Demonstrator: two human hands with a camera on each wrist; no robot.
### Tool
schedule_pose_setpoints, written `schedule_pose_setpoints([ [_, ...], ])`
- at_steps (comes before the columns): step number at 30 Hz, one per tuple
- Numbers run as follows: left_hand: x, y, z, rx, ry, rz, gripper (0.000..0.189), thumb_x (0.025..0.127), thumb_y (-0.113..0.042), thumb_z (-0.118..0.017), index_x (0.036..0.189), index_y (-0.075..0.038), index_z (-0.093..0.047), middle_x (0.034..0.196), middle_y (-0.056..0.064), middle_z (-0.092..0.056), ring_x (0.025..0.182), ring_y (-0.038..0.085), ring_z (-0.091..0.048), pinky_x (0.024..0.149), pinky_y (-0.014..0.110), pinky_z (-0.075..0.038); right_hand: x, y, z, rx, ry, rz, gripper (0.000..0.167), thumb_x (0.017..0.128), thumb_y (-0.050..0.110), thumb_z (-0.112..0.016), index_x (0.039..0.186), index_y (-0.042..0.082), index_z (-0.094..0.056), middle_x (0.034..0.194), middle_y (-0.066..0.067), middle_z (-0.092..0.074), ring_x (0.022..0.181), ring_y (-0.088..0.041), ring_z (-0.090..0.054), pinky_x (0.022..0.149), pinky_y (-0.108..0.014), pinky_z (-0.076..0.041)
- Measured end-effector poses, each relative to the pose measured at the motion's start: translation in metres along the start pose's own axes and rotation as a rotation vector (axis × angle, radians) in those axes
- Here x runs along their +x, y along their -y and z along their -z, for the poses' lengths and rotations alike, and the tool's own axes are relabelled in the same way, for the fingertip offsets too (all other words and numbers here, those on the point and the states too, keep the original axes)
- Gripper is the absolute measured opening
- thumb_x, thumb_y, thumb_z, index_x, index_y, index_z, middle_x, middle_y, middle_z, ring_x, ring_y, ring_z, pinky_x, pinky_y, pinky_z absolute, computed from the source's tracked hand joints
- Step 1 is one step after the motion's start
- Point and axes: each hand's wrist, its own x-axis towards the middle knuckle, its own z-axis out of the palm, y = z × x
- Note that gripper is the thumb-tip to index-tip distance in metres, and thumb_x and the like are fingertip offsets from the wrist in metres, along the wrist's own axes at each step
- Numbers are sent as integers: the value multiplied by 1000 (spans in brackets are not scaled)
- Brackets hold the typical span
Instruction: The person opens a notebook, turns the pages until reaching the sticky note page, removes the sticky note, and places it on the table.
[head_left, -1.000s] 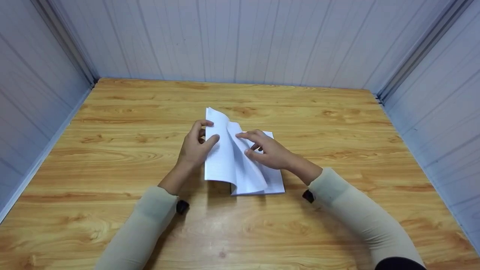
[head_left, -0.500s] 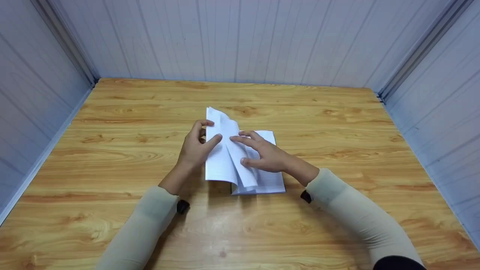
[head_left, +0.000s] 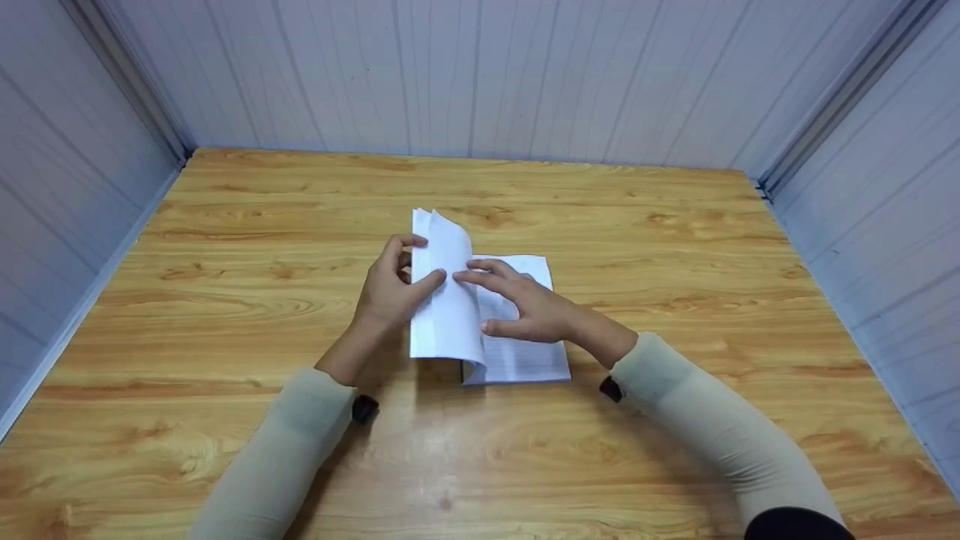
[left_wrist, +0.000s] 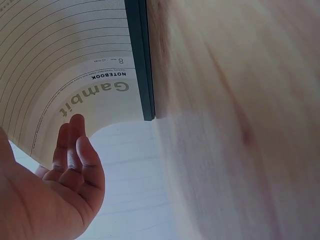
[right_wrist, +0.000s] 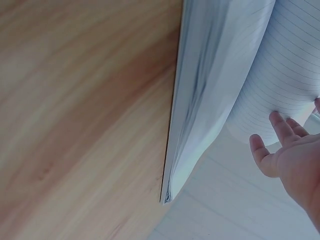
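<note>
A lined notebook (head_left: 525,360) lies open on the table, its left-hand pages raised and curved. My left hand (head_left: 394,292) holds those pages (head_left: 450,322) at their outer edge, thumb on the front and fingers behind. In the left wrist view the back of the raised cover (left_wrist: 107,75) reads "Gambit" and "NOTEBOOK", beside a dark green spine edge (left_wrist: 140,55). My right hand (head_left: 536,304) hovers over the right half with fingers spread, its fingertips right at the curved page. The right wrist view shows its fingers (right_wrist: 282,127) extended against the ruled sheet, gripping nothing.
The notebook sits mid-table on a wood-grain top (head_left: 262,225). Pale panelled walls (head_left: 450,75) stand at the back and both sides. A small black device (head_left: 365,409) is on the left wrist, another (head_left: 611,388) on the right.
My right hand has pushed a loose page leftward onto the raised stack and let it go. My left thumb has shifted slightly right over it. The right-hand page now lies uncovered.
</note>
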Motion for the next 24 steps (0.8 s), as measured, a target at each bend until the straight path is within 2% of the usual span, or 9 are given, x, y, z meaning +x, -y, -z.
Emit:
schedule_pose_setpoints([
  [5, 1, -1, 0, 19, -12, -3, 49, 82, -20, -71, 125, -15, -48, 96, 10, -65, 74, 17, -56, 68, 26, -46, 0, -2, 2, 10, -42, 10, 64, 91, 34, -60, 149, 36, -31, 156, -1, -26, 143, -21, -27, 109, -56, -28],
  [9, 0, -2, 1, -8, -11, -6, 47, 82, -17, -69, 124, -15, -49, 94, 10, -65, 70, 17, -55, 66, 26, -45, -1, -6, 5, 26, -117, 7, 61, 89, 30, -63, 145, 24, -40, 149, -5, -37, 138, -23, -34, 109, -53, -30],
  [17, 0, 0, 1, -53, -38, -37, 43, 82, -12, -64, 123, -15, -52, 93, 10, -65, 67, 16, -52, 64, 25, -44, -5, -13, 9, -3, -220, -116, 52, 84, 23, -65, 133, 16, -51, 130, -9, -55, 124, -23, -47, 104, -49, -35],
  [24, 0, 2, 1, -74, -59, -71, 37, 83, -9, -59, 119, -13, -55, 90, 10, -64, 67, 16, -52, 63, 24, -43, -6, -18, 11, -76, -270, -186, 40, 83, 23, -65, 120, 9, -60, 119, -13, -61, 115, -29, -53, 99, -48, -41],
])
